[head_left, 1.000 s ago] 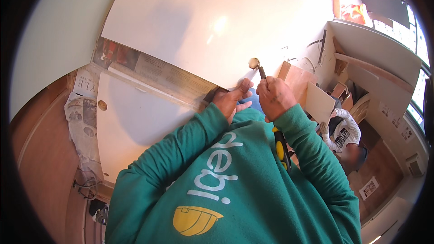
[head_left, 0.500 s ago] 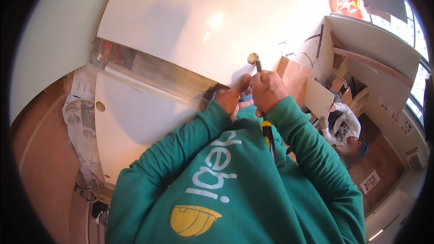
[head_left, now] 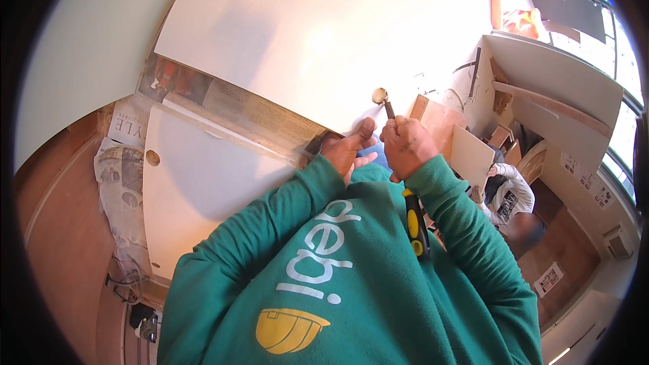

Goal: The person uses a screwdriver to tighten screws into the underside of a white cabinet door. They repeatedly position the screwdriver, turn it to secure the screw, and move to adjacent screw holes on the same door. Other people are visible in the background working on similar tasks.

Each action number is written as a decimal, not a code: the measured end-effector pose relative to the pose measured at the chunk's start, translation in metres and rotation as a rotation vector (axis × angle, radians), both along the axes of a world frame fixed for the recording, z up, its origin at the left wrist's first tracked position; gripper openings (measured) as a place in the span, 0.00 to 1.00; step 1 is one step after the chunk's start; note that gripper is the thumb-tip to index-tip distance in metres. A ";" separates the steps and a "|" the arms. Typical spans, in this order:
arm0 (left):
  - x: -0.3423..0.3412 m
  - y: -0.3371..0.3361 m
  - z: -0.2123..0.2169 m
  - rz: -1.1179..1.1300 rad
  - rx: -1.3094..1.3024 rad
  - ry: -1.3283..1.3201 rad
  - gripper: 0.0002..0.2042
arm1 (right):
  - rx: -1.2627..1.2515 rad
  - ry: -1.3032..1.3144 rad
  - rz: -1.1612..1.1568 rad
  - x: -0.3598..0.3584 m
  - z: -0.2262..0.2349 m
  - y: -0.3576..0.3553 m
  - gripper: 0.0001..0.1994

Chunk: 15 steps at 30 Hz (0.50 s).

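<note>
One yellow/blk-handled tool (head_left: 415,224) clamped in R hand (head_left: 409,145), shaft (head_left: 389,109) nr edge of lg white panel (head_left: 284,40), L hand (head_left: 343,151) just beside, thumb & fingers apart, co-worker (head_left: 512,196) w/ pale board (head_left: 471,157) off to R.

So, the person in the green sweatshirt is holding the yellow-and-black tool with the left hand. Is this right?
Not quite: the head view shows the yellow-and-black tool in the right hand, not the left hand. The sweatshirt is green, as you say.
</note>
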State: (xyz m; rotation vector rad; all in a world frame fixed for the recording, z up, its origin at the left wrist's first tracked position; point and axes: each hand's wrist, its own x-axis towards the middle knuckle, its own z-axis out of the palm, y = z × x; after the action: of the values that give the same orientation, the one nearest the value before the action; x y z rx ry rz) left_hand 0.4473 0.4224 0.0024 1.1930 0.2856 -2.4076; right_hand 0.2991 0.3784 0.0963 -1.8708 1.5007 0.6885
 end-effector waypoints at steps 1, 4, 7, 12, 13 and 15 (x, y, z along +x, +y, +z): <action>0.001 0.000 0.001 -0.025 -0.014 0.003 0.36 | 0.013 0.022 -0.031 0.003 -0.002 0.001 0.21; 0.002 -0.001 0.002 -0.066 -0.034 0.016 0.37 | 0.055 0.101 0.137 0.007 -0.004 -0.003 0.25; 0.001 -0.002 0.004 -0.033 -0.005 0.035 0.35 | 0.040 0.149 0.549 0.007 0.004 -0.012 0.27; -0.003 -0.009 0.020 0.032 0.060 0.017 0.33 | -0.110 0.156 0.428 0.016 -0.007 0.003 0.28; -0.004 -0.007 0.018 0.036 0.076 0.025 0.33 | -0.056 -0.105 0.097 0.003 -0.028 0.017 0.27; -0.005 -0.003 0.012 0.041 0.108 0.046 0.32 | 0.026 -0.463 -0.429 -0.021 -0.068 0.042 0.25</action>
State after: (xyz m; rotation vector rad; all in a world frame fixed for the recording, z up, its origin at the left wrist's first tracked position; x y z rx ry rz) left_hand 0.4424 0.4190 0.0148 1.1669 0.4552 -2.4131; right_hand 0.2780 0.4204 0.0279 -1.4809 1.4934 0.0659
